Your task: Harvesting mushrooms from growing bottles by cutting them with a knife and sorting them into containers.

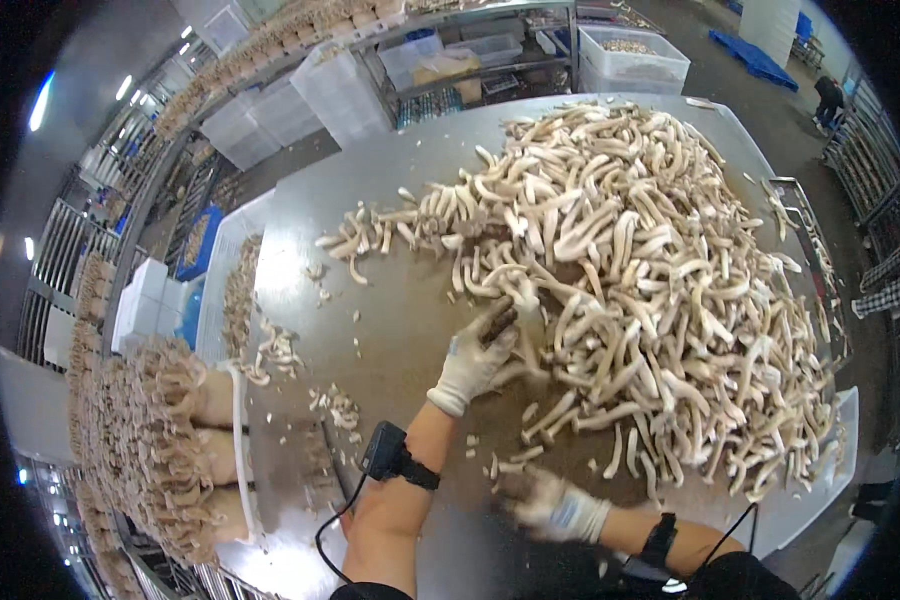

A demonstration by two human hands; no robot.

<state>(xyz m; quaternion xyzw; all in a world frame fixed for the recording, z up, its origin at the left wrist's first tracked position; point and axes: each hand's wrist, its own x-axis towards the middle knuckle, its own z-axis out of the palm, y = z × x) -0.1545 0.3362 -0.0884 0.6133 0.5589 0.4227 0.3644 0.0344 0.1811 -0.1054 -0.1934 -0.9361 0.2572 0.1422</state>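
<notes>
A large heap of pale, long-stemmed mushrooms [660,260] covers the right side of a metal table [390,350]. My left hand [472,362], in a white glove with dark-stained fingertips, reaches to the heap's left edge. Its fingers are spread beside a few motion-blurred mushrooms, and no firm grip shows. Closer to me, my right hand [548,503], gloved the same way, is low over the table by some loose mushroom pieces [515,462]. Motion smears its fingers, so what they hold, if anything, is hidden. Straps with small dark devices circle both forearms.
Mushroom clusters on tan blocks [225,450] stand along the left edge. Behind them sits a clear bin [232,240] with mushrooms inside. Small scraps [335,408] lie on the table's left. Beyond the far edge are racks and a white crate [632,60]; a metal-framed tray [815,250] borders the right.
</notes>
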